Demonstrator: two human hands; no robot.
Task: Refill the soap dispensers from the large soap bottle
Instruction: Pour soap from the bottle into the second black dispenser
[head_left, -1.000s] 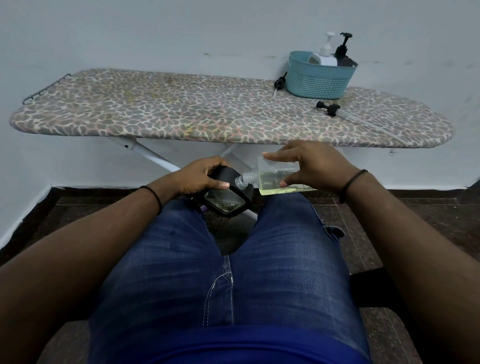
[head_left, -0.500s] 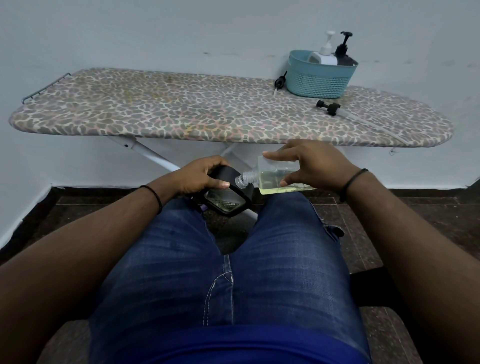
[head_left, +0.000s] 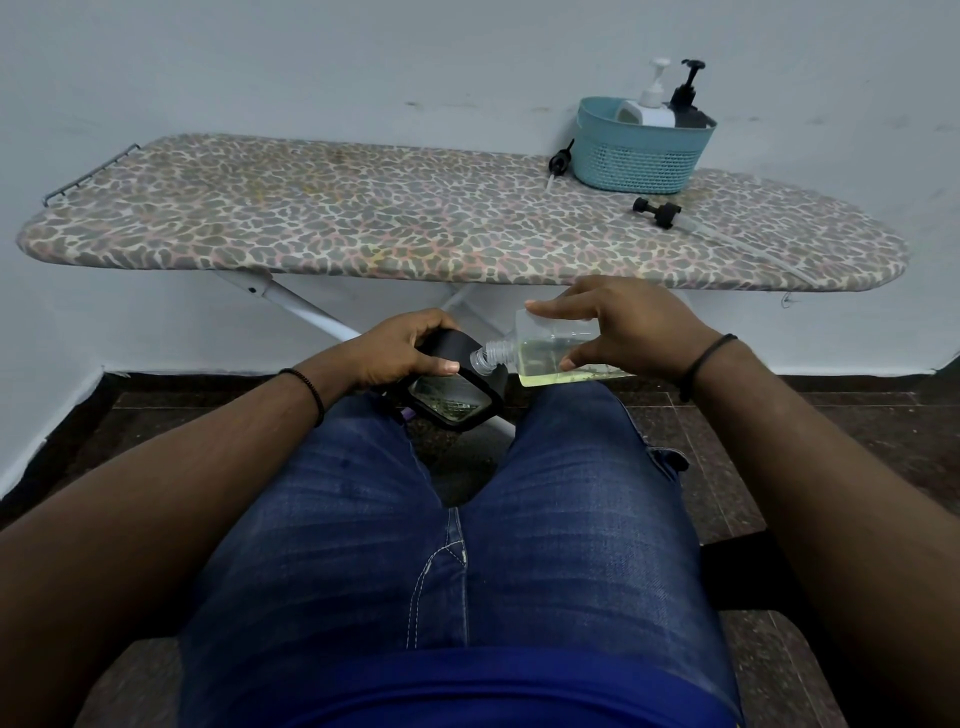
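Almost nothing has changed: the right hand (head_left: 623, 332) still grips the tilted clear soap bottle (head_left: 550, 353), its neck at the black dispenser (head_left: 457, 384) gripped by the left hand (head_left: 405, 348); pouring seemingly continues.

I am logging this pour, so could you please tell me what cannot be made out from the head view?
- Soap stream: where the clear bottle neck meets the black dispenser, too small to see.
- Dispenser fill level: dark walls and left hand hide it.
- Two pump bottles: lower parts hidden by blue basket wall.
- Bottle's far end: covered by right hand.
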